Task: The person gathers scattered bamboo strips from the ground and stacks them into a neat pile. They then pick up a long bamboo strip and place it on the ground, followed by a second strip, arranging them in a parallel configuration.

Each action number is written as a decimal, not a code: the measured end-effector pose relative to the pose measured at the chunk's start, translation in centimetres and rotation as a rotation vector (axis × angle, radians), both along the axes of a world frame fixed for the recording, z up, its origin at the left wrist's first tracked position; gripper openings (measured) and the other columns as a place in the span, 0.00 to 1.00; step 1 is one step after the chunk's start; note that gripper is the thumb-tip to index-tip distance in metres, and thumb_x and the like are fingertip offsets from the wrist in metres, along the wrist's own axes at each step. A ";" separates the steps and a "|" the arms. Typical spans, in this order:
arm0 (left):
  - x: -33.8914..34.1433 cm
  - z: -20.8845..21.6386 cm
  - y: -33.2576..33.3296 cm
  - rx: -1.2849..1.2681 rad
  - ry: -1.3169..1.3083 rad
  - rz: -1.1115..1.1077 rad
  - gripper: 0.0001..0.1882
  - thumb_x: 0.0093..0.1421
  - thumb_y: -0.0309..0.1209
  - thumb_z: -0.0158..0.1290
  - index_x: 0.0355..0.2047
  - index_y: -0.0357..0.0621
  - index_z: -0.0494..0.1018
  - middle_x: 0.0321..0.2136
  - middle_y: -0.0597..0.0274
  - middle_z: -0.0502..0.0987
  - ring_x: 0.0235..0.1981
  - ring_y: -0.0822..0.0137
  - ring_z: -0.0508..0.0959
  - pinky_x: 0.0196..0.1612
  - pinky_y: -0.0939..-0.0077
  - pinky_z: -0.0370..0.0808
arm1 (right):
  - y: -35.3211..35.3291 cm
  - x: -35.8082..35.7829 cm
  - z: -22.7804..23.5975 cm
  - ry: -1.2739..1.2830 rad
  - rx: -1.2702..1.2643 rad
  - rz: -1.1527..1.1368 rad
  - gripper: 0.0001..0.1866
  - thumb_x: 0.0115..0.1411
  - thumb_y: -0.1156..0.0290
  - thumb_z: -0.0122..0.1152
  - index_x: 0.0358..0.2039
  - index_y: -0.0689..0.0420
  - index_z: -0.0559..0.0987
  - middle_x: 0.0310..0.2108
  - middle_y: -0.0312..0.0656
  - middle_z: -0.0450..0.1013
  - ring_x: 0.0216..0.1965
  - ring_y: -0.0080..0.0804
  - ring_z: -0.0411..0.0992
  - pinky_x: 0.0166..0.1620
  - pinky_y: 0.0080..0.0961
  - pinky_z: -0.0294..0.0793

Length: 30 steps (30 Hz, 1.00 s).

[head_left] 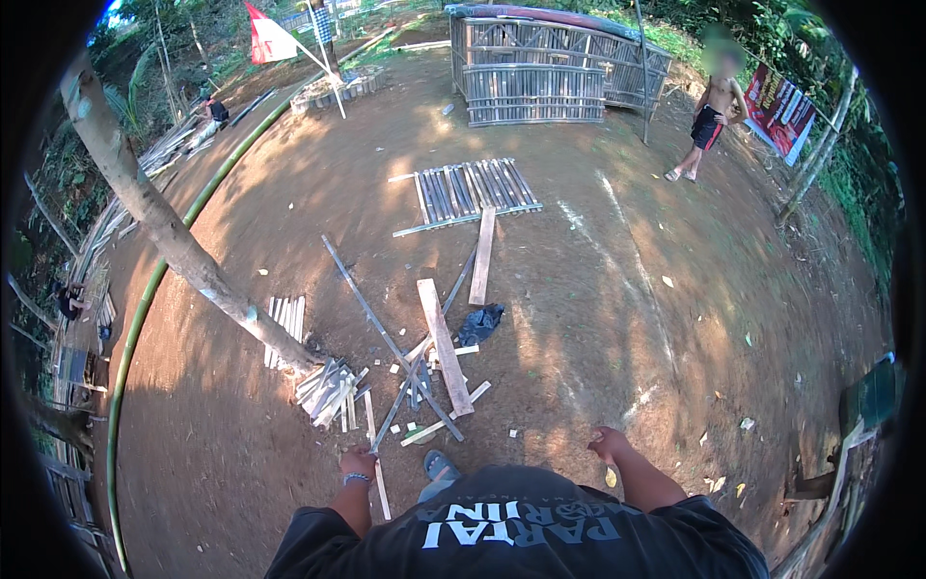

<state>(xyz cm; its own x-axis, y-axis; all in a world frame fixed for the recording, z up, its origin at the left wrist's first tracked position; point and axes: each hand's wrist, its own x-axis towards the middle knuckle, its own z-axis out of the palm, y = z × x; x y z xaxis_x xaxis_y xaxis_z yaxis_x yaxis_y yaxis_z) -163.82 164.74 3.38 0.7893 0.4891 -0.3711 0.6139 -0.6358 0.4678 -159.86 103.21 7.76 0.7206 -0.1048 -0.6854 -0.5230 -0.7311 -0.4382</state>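
Grey strip (392,416) in left hand (358,462), right hand (610,444) released, plank (444,345) and second strip (362,299) across it.

Grey slat (391,417): long, thin, straight, diagonal, near end at left hand (357,464), grip too small to confirm. Crosses second grey slat (367,304), similar look, X layout. Pale wood strip (382,494): narrow, flat, straight, runs just beside that hand, contact unclear.

Dappled dirt ground (733,318), bamboo enclosure (535,82), slanting trunk (188,253)
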 end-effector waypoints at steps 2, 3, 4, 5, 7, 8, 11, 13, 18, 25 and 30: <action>1.0 0.9 -1.7 0.094 0.042 -0.075 0.17 0.62 0.41 0.49 0.36 0.42 0.81 0.25 0.55 0.83 0.30 0.58 0.84 0.39 0.63 0.80 | -2.2 -2.4 -2.7 0.020 -0.125 0.057 0.37 0.52 0.54 0.71 0.60 0.57 0.71 0.43 0.49 0.80 0.45 0.38 0.78 0.46 0.31 0.77; 1.1 1.0 -2.6 0.202 0.025 -0.123 0.16 0.62 0.41 0.50 0.35 0.42 0.82 0.25 0.53 0.82 0.29 0.55 0.83 0.40 0.60 0.80 | -3.3 -3.8 -4.0 0.030 -0.184 0.091 0.38 0.52 0.53 0.70 0.60 0.57 0.71 0.43 0.49 0.80 0.46 0.39 0.78 0.48 0.31 0.76; 1.0 1.0 -3.2 0.309 0.009 -0.168 0.16 0.63 0.40 0.50 0.33 0.43 0.82 0.25 0.51 0.82 0.28 0.53 0.83 0.40 0.58 0.79 | -4.3 -5.3 -4.8 0.061 -0.183 0.097 0.38 0.52 0.49 0.68 0.60 0.55 0.72 0.46 0.50 0.78 0.49 0.43 0.76 0.51 0.33 0.75; 1.2 0.9 -3.9 0.071 0.050 -0.044 0.16 0.63 0.41 0.50 0.35 0.44 0.82 0.27 0.51 0.83 0.31 0.52 0.83 0.41 0.58 0.79 | -5.4 -7.1 -5.6 0.092 -0.182 0.098 0.39 0.52 0.46 0.66 0.61 0.54 0.72 0.50 0.51 0.76 0.52 0.46 0.75 0.54 0.34 0.73; 1.0 0.2 -4.7 -0.403 0.132 0.215 0.15 0.63 0.41 0.49 0.38 0.48 0.82 0.31 0.52 0.83 0.35 0.51 0.83 0.43 0.57 0.79 | -6.6 -8.8 -6.2 0.140 -0.188 0.105 0.40 0.52 0.42 0.65 0.61 0.53 0.72 0.53 0.52 0.74 0.55 0.48 0.73 0.58 0.35 0.71; 0.2 -1.4 -3.4 -0.152 0.168 -0.120 0.17 0.64 0.44 0.48 0.39 0.48 0.81 0.34 0.52 0.83 0.38 0.51 0.82 0.45 0.56 0.78 | -6.0 -9.1 -5.5 0.157 -0.185 0.125 0.40 0.52 0.43 0.65 0.61 0.53 0.72 0.54 0.52 0.74 0.56 0.48 0.72 0.58 0.35 0.70; -1.0 -4.9 -1.9 0.310 0.298 -0.780 0.19 0.65 0.48 0.47 0.44 0.50 0.78 0.43 0.53 0.81 0.47 0.51 0.80 0.50 0.56 0.76 | -7.2 -10.5 -5.2 0.182 -0.150 0.080 0.40 0.52 0.43 0.65 0.61 0.53 0.72 0.54 0.54 0.74 0.56 0.48 0.72 0.58 0.34 0.70; -0.2 -2.5 -5.7 0.224 0.413 -0.754 0.18 0.63 0.46 0.50 0.48 0.52 0.76 0.48 0.56 0.79 0.51 0.51 0.77 0.52 0.56 0.75 | -9.4 -12.0 -5.5 0.161 -0.148 0.038 0.40 0.52 0.43 0.66 0.61 0.55 0.72 0.54 0.54 0.73 0.55 0.48 0.72 0.58 0.34 0.70; -0.3 -8.5 -6.0 0.210 0.304 -0.786 0.21 0.60 0.44 0.55 0.52 0.55 0.74 0.49 0.56 0.78 0.51 0.51 0.77 0.52 0.56 0.75 | -15.4 -12.0 -11.9 -0.075 -0.143 0.206 0.39 0.52 0.46 0.67 0.58 0.60 0.73 0.53 0.55 0.74 0.54 0.48 0.73 0.56 0.32 0.72; -1.3 -7.5 -9.6 0.176 0.257 -0.653 0.17 0.60 0.43 0.55 0.46 0.51 0.76 0.45 0.51 0.79 0.46 0.51 0.79 0.49 0.57 0.76 | -9.9 -3.9 5.2 -0.523 0.161 -0.337 0.33 0.55 0.60 0.68 0.58 0.64 0.71 0.46 0.47 0.75 0.48 0.38 0.74 0.52 0.31 0.72; -0.9 -0.9 -16.1 -0.050 0.195 -0.337 0.23 0.59 0.53 0.53 0.31 0.43 0.80 0.23 0.57 0.81 0.31 0.59 0.82 0.38 0.62 0.75 | -8.1 0.3 24.2 -1.042 0.613 -0.339 0.41 0.57 0.60 0.68 0.65 0.61 0.61 0.60 0.48 0.65 0.56 0.40 0.69 0.59 0.37 0.68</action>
